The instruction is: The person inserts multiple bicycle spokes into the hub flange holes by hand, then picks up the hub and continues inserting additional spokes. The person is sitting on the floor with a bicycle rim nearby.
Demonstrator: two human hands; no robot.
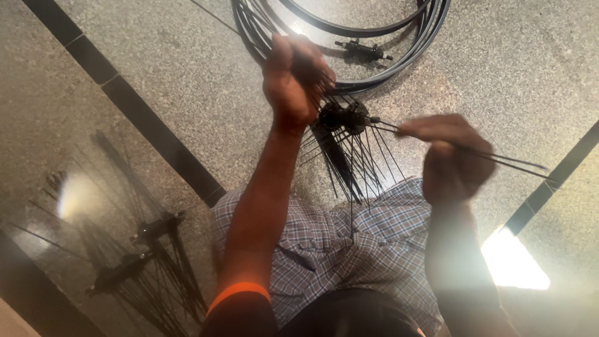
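1. one orange wristband (237, 292) sits on the left forearm.
2. left hand (292, 81) clenches spokes just above one black hub (343, 117).
3. right hand (450, 156) pinches two spokes (518, 163), just right of the hub.
4. stacked rims (399, 59) lie beyond both hands; count unclear.

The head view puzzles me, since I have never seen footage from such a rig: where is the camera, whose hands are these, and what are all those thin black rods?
The camera sits on a person's head and looks down, so you see that person's own two bare arms and checked shirt. The left hand grips a bundle of thin black spokes at a wheel hub, from which many more spokes fan out. The right hand pinches a few spokes that stick out sideways. On the speckled stone floor lie black wheel rims with a small axle part inside them. At lower left, two more hubs with spokes lie on the floor.
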